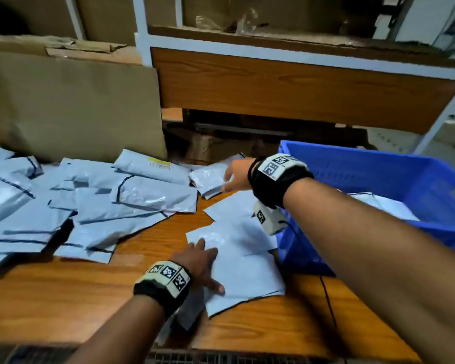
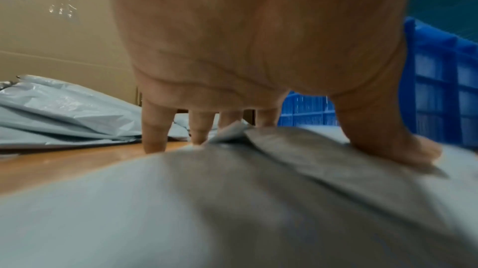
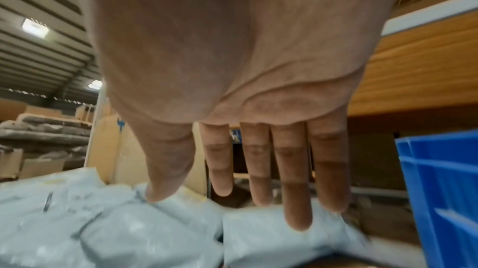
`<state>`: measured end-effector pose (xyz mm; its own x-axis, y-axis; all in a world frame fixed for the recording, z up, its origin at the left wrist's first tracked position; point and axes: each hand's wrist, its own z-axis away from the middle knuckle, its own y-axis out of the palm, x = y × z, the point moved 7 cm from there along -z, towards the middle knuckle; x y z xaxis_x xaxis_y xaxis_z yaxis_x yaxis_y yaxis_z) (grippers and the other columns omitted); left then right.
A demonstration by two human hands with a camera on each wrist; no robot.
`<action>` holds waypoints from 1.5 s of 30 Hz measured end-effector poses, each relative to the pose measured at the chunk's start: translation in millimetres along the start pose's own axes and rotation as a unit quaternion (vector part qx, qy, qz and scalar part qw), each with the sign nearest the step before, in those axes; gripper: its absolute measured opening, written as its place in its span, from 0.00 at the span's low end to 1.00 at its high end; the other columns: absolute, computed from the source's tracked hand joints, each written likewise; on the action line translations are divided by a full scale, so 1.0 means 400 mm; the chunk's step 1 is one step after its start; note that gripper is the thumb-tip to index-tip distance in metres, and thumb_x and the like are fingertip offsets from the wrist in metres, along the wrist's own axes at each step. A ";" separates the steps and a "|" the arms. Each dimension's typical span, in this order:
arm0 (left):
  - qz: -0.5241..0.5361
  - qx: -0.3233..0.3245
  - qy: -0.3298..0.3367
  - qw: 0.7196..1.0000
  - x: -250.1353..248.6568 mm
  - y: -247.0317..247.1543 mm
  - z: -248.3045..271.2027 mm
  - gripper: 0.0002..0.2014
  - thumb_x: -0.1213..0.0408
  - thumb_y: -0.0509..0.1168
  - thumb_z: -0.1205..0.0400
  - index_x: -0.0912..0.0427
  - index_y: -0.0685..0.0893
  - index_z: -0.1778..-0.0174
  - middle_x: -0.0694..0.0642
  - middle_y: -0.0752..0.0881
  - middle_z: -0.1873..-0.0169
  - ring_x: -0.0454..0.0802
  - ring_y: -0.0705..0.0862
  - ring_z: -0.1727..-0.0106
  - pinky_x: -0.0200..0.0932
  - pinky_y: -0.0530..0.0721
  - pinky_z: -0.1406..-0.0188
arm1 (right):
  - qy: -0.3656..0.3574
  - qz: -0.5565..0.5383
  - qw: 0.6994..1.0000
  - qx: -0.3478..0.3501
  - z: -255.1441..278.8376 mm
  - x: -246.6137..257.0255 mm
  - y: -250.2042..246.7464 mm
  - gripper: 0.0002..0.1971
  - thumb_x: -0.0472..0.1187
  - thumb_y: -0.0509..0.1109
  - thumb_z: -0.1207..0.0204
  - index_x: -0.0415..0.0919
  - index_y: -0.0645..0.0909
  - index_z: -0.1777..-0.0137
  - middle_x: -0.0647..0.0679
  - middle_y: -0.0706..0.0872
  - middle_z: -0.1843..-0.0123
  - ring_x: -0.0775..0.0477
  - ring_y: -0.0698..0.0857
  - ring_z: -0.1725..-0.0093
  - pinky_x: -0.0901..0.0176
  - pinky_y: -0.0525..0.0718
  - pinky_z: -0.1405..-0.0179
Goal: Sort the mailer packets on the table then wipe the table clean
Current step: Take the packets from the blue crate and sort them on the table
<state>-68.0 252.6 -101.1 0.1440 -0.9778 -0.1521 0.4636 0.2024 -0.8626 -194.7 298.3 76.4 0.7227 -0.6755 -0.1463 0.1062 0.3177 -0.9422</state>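
Your left hand (image 1: 200,261) lay flat, fingers spread, pressing a stack of flat mailers (image 1: 243,274) on the desk (image 1: 63,298) beside the blue crate (image 1: 378,179). Your right hand (image 1: 235,174), fingers straight and apart, reached over a plump packet (image 1: 208,177) at the far edge, gripping nothing.

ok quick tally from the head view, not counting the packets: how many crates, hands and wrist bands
blue crate: 1
hands: 2 (left hand, right hand)
wrist bands: 2 (left wrist band, right wrist band)
total: 5
The mailer packets overlap too much for an exact count.
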 end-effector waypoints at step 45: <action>0.022 -0.187 -0.171 0.967 0.235 -0.065 0.078 0.48 0.19 0.57 0.37 0.52 0.68 0.30 0.60 0.73 0.31 0.62 0.74 0.30 0.59 0.77 0.38 | 0.176 -0.225 0.958 -0.013 0.006 -0.002 0.454 0.38 0.68 0.62 0.26 0.61 0.54 0.18 0.42 0.61 0.20 0.34 0.66 0.22 0.36 0.70 0.29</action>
<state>-39.2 156.9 -77.9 0.4667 -0.8809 -0.0789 0.1107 0.1467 -0.9830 -174.4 358.0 -93.9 0.3323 -0.9244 0.1873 0.3329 -0.0708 -0.9403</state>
